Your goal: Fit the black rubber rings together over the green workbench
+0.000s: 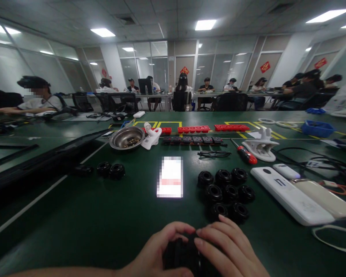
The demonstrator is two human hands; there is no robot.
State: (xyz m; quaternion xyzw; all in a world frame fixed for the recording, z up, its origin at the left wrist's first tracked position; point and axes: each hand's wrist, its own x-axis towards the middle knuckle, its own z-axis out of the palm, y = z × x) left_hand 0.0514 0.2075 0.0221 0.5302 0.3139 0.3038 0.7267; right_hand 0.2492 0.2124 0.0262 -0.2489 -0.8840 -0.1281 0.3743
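Note:
At the bottom of the head view, a dark black part (181,254) sits between my two hands, mostly covered by fingers and cut by the frame edge, so its exact kind cannot be made out. Curled around its left side and top is my left hand (158,248). My right hand (227,246) closes over it from the right, fingertips near those of the left. Just beyond the right hand lie several glossy black ring-shaped parts (231,191) with central holes. Similar black rings (117,171) rest to the left, and a pixelated bright rectangle (170,179) lies straight ahead.
A metal bowl (114,139) with small brass-coloured pieces stands back left beside a white clip-like stand (152,137). Red trays (193,129), a black strip of modules (192,141), a screwdriver (247,154), a white power bank (291,196) and cables surround the work area. People sit at farther tables.

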